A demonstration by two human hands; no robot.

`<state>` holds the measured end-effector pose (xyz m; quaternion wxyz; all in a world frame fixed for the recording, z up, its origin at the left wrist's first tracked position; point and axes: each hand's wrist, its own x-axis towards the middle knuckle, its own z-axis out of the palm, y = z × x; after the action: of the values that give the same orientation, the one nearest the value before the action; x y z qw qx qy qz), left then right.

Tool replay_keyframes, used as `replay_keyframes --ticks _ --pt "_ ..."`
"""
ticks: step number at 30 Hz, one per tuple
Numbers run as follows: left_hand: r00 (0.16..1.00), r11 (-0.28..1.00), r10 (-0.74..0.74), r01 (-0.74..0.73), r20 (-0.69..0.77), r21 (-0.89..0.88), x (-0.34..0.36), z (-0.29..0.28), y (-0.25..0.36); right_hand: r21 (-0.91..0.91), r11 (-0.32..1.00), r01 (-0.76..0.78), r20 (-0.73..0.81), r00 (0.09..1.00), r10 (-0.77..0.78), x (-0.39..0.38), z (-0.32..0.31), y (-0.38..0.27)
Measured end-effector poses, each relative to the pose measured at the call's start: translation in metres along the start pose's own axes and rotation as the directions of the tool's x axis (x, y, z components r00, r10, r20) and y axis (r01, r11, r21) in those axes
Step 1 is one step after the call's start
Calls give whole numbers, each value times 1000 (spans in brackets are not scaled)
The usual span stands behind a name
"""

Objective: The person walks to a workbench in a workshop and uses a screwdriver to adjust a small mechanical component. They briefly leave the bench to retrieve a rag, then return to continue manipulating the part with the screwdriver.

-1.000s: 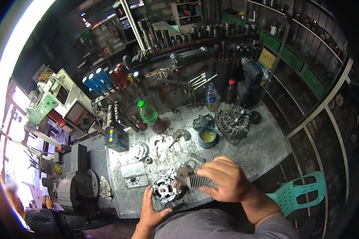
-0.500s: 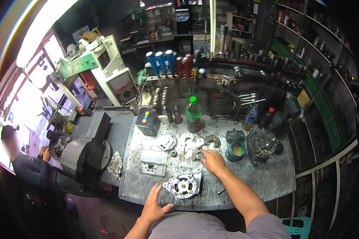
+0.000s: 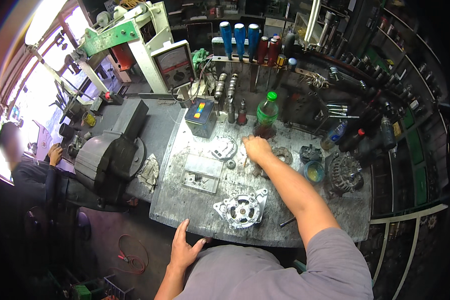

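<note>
My right hand (image 3: 257, 149) reaches over the bench with its fingers bent down and together at the small loose parts. What its fingertips pinch, if anything, is hidden. Near the bench's front edge, my left hand (image 3: 185, 250) is open, thumb apart from the fingers, holding nothing. Between my arms lies a silver alternator housing (image 3: 242, 211) with a bearing in its middle. A second round silver end cover (image 3: 224, 148) lies left of my right hand, beside a small ring (image 3: 230, 164). A dark, worn curved part (image 3: 283, 155) sits partly behind my right forearm.
A clear plastic tray (image 3: 201, 172) holds small hardware. Beyond stand a battery (image 3: 200, 119) and a green-capped bottle (image 3: 267, 110). To the right are a jar of yellowish grease (image 3: 314, 172) and another alternator (image 3: 345, 172). A vise (image 3: 105, 162) and a person (image 3: 35, 175) are at left.
My right hand has moved farther across the bench, away from a dark ribbed piece. My left hand has drawn back slightly off the housing's side. The whole view has shifted.
</note>
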<state>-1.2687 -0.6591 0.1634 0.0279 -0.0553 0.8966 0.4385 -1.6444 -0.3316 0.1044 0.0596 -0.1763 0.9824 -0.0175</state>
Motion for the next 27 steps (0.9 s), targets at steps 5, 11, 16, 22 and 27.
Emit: replay_keyframes --ticks 5,11,16,22,27 --pt "994 997 74 -75 82 10 17 -2 5 -64 997 -32 18 999 34 -7 -7 -2" --pt "938 964 242 -262 247 50 44 8 18 327 921 -213 -220 930 294 -93 -46 4" --pt "872 919 356 -392 336 45 67 35 44 701 564 -437 24 804 594 -203 -40 5" --pt "873 909 374 -412 313 63 82 49 48 907 190 -377 120 662 740 -318 -3 -9" --pt "820 915 337 -401 462 44 105 36 50 869 456 -193 -176 740 649 -343 -52 -25"
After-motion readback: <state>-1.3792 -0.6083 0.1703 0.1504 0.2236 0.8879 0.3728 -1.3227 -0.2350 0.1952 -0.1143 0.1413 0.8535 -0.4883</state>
